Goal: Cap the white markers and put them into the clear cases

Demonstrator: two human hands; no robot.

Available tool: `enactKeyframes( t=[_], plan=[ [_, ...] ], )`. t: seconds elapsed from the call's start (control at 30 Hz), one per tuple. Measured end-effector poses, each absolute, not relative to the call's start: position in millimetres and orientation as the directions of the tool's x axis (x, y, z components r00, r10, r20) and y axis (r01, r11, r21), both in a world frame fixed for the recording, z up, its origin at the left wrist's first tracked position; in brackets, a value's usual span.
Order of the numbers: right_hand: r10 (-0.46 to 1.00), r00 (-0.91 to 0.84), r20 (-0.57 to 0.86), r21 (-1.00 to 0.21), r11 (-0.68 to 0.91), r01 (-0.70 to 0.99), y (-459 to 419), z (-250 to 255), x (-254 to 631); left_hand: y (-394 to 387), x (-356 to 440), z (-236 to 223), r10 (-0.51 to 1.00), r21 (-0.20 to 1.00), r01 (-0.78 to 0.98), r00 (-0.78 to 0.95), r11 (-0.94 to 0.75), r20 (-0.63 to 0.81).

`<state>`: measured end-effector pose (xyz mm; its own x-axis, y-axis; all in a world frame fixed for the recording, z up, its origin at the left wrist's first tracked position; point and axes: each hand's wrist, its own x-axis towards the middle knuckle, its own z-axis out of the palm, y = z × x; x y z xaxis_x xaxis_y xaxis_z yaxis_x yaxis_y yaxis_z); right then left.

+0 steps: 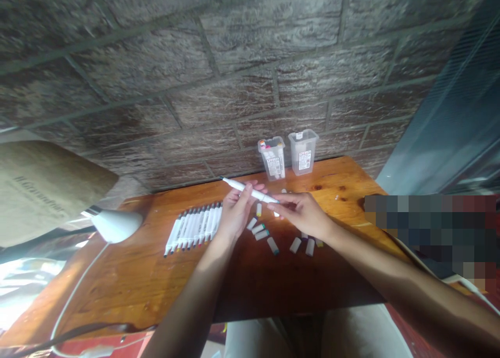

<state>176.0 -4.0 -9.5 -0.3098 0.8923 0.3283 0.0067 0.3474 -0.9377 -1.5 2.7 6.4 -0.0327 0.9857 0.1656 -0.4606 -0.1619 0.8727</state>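
Note:
A white marker (255, 193) is held slantwise above the table, its dark narrow tip pointing up to the left. My left hand (239, 207) is closed round its middle. At the lower right end, the fingers of my right hand (302, 209) pinch the marker; whether a cap sits between them I cannot make out. Left of my hands, a row of white markers (194, 226) lies side by side with uncapped-looking dark tips. Below the held marker are several loose white caps (262, 234) with coloured ends, and further caps (310, 247) lie under my right forearm.
Against the brick wall (242, 97) stand a clear plastic box (273, 165) with some markers in it and a second clear box (303, 160). A lamp (117, 226) with a cable is on the left of the wooden table (136, 280), beside a printed paper bag (47, 191).

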Motion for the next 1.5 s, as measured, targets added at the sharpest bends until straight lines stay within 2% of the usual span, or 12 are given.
enactKeyframes(
  t=[0.17,0.3,0.4,0.5,0.6,0.93,1.07,1.2,1.3,1.4,1.5],
  plan=[
    [0.828,-0.451,0.333,-0.836,0.481,0.265,4,2,198,7,-10,7,0.97,0.927,-0.289,-0.114,-0.238,0.213],
    [0.663,-0.7,0.266,-0.759,0.592,0.272,1,13,208,7,-15,10,0.931,0.94,-0.095,-0.203,-0.328,0.305],
    [0.546,-0.806,0.229,-0.659,0.696,0.284,-8,11,198,5,-14,13,0.934,0.945,-0.051,-0.178,-0.323,0.309],
    [0.5,-0.838,0.217,-0.54,0.777,0.324,-15,3,187,2,-11,14,0.948,0.953,-0.051,-0.132,-0.297,0.289],
    [0.493,-0.853,0.171,-0.479,0.799,0.365,-15,-3,184,1,-11,14,0.95,0.954,-0.052,-0.123,-0.296,0.288],
    [0.455,-0.883,0.118,-0.458,0.814,0.358,-4,-1,192,2,-11,13,0.957,0.957,-0.044,-0.065,-0.286,0.283],
    [0.5,-0.855,0.136,-0.446,0.802,0.398,-4,0,194,2,-11,11,0.961,0.961,-0.035,-0.05,-0.274,0.272],
    [0.508,-0.839,0.195,-0.546,0.767,0.337,2,3,201,3,-12,10,0.963,0.964,-0.032,-0.054,-0.265,0.263],
    [0.617,-0.733,0.286,-0.754,0.617,0.225,9,10,210,4,-13,10,0.965,0.965,-0.021,-0.048,-0.261,0.259],
    [0.822,-0.451,0.348,-0.918,0.396,0.013,19,16,218,3,-12,10,0.965,0.965,0.023,-0.016,-0.26,0.261],
    [0.929,-0.157,0.336,-0.938,0.314,-0.148,32,17,225,0,-11,9,0.961,0.956,0.11,0.065,-0.274,0.268]
  ],
)
